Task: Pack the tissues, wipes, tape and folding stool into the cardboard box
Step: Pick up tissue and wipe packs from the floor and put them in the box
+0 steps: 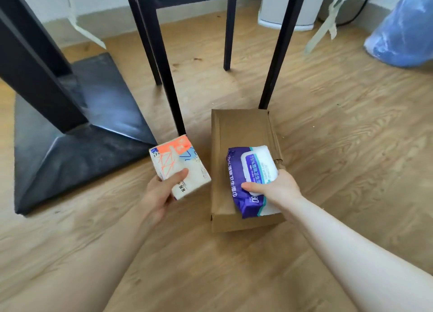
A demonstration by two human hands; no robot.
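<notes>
A flat, folded cardboard box (225,133) lies on the wooden floor in the middle of the head view. My right hand (278,187) grips a purple and white pack of wipes (250,171) over the near half of the box; whether the pack touches the cardboard I cannot tell. To the left of the box, my left hand (159,194) holds a white tissue pack (180,164) with orange and blue print, tilted above the floor. No tape and no folding stool are in view.
A black table base (77,136) and its slanted post stand at the left. Black chair legs (168,77) rise just behind the box. A blue plastic bag (403,30) and a white bin (285,14) stand at the far right by the wall.
</notes>
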